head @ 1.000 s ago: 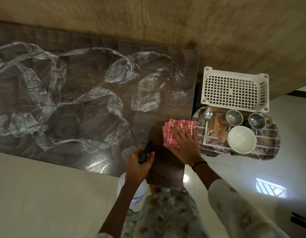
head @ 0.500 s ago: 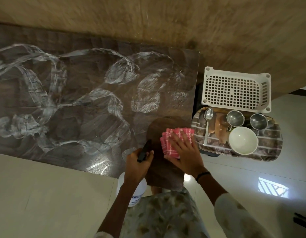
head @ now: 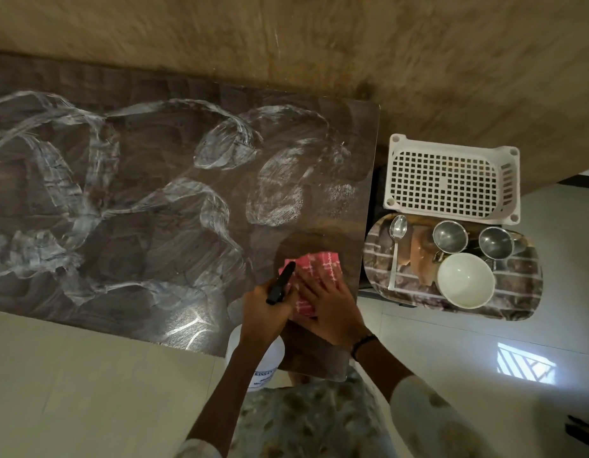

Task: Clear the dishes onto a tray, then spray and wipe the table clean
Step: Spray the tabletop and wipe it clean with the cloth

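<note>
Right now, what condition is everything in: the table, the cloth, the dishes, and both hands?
Table: mostly streaked with white foam, wiped dark near the cloth.
Cloth: pink, flat on the table under the right hand.
Right hand: fingers straight, pressing the cloth.
Left hand: grips the spray bottle.
Spray bottle: held upright at the table edge.
Tray: loaded with dishes.
Bowl: upright, empty.
Two steel cups: upright.
Spoon: lying bowl-up.
White basket: empty.

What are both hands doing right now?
Left hand: grips the spray bottle by its black head.
Right hand: open, fingers flat, pressing the pink cloth on the table.
</note>
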`<state>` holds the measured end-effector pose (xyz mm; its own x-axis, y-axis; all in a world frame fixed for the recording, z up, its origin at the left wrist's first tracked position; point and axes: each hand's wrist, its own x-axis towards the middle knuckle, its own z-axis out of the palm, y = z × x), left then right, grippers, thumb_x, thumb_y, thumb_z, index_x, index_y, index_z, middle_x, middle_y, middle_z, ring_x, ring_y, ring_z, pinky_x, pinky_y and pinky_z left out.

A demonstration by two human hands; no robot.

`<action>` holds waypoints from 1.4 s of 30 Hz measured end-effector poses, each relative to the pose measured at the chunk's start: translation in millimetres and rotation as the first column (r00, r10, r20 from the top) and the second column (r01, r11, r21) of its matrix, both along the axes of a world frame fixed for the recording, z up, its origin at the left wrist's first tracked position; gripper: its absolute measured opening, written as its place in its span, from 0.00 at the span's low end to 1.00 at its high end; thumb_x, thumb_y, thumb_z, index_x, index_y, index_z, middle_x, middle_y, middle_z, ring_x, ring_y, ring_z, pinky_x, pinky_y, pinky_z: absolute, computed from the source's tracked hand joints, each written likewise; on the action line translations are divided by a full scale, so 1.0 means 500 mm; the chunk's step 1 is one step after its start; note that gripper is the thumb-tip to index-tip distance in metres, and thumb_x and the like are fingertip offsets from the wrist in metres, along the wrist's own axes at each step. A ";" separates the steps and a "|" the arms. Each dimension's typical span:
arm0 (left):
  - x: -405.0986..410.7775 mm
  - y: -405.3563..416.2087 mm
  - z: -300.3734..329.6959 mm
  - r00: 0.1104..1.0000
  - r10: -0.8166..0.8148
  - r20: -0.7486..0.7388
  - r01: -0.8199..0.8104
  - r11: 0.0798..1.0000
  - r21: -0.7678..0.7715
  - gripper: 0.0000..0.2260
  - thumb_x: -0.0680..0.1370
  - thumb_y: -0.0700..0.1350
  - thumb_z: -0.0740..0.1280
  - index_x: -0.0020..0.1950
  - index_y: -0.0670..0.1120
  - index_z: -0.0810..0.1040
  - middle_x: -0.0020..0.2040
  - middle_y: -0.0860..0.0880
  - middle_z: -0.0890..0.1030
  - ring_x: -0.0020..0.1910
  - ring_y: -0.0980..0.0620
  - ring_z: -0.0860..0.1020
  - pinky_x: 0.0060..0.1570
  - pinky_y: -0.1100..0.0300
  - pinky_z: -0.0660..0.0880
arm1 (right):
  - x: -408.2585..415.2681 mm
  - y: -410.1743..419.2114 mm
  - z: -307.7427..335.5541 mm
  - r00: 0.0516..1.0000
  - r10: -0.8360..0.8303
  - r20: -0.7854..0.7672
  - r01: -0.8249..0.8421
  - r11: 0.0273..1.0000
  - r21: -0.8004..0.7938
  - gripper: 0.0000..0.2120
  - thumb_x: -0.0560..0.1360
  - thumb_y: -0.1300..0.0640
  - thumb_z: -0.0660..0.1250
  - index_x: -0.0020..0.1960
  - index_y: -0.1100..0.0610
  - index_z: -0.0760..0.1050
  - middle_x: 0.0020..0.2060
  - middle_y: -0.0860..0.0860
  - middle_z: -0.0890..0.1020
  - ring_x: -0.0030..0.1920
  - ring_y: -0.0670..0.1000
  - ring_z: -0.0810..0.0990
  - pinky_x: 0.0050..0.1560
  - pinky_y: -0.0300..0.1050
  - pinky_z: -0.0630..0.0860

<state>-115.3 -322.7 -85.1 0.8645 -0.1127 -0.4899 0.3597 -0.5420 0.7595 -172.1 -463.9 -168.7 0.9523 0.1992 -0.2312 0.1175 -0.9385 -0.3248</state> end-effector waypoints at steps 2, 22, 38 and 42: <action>0.013 -0.021 0.002 0.999 -0.022 -0.030 0.021 1.000 -0.020 0.09 0.74 0.46 0.72 0.35 0.45 0.77 0.27 0.49 0.76 0.25 0.60 0.73 0.28 0.73 0.68 | -0.010 -0.044 0.001 0.998 -0.055 0.007 0.055 0.997 -0.045 0.35 0.75 0.28 0.46 0.75 0.47 0.59 0.75 0.50 0.63 0.76 0.58 0.55 0.71 0.67 0.58; 0.089 -0.129 -0.019 0.998 -0.061 -0.007 0.061 0.996 0.060 0.07 0.73 0.45 0.71 0.44 0.41 0.81 0.38 0.44 0.83 0.38 0.49 0.81 0.41 0.59 0.76 | 0.020 -0.093 -0.002 0.976 -0.215 -0.037 0.213 0.976 -0.041 0.37 0.75 0.28 0.47 0.77 0.47 0.56 0.76 0.49 0.58 0.77 0.56 0.52 0.74 0.65 0.49; 0.112 -0.075 -0.026 0.999 0.051 0.019 -0.052 0.997 0.053 0.11 0.72 0.46 0.73 0.32 0.47 0.74 0.25 0.51 0.72 0.23 0.56 0.70 0.27 0.69 0.67 | 0.255 -0.119 0.008 0.970 -0.241 0.023 0.242 0.968 -0.060 0.39 0.73 0.28 0.45 0.76 0.50 0.58 0.76 0.52 0.61 0.76 0.62 0.55 0.70 0.71 0.51; 0.116 -0.067 -0.029 0.998 0.066 0.023 -0.066 0.997 0.033 0.11 0.72 0.46 0.72 0.34 0.43 0.75 0.26 0.45 0.73 0.25 0.50 0.71 0.29 0.59 0.69 | 0.212 -0.078 -0.001 0.997 -0.055 0.051 0.054 0.998 0.021 0.35 0.75 0.33 0.47 0.77 0.49 0.57 0.77 0.51 0.58 0.77 0.61 0.50 0.71 0.71 0.52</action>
<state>-57.1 -356.3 -99.7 0.8801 -0.0386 -0.4731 0.3789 -0.5434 0.7491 -66.0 -503.0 -169.4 0.9724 0.1506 -0.1780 0.0832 -0.9374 -0.3382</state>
